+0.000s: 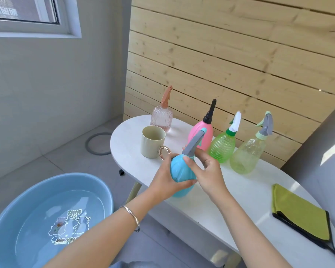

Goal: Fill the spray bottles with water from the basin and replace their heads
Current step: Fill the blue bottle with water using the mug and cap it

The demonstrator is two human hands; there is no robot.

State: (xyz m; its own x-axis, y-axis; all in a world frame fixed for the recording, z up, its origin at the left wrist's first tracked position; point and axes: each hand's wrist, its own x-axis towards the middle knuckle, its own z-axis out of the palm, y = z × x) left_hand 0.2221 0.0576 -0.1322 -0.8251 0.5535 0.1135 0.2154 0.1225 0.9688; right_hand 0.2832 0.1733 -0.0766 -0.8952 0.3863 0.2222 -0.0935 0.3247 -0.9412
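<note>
A blue spray bottle [179, 171] with a grey spray head [193, 145] is tilted over the near edge of the white table [249, 192]. My left hand [167, 177] grips its body. My right hand [206, 171] pinches the collar under the grey head. Behind them stand a pink bottle [201, 134] with a black head, a green ribbed bottle [222, 147], a clear greenish bottle [247, 154] and a clear pink ribbed bottle [161, 117], all with heads on. A blue basin [46, 219] holding water sits low at the left.
A beige mug [153, 141] with a round metal handle stands just left of my hands. A folded green cloth [300, 211] lies at the table's right end. A wooden slat wall runs right behind the bottles. Grey tiled floor surrounds the basin.
</note>
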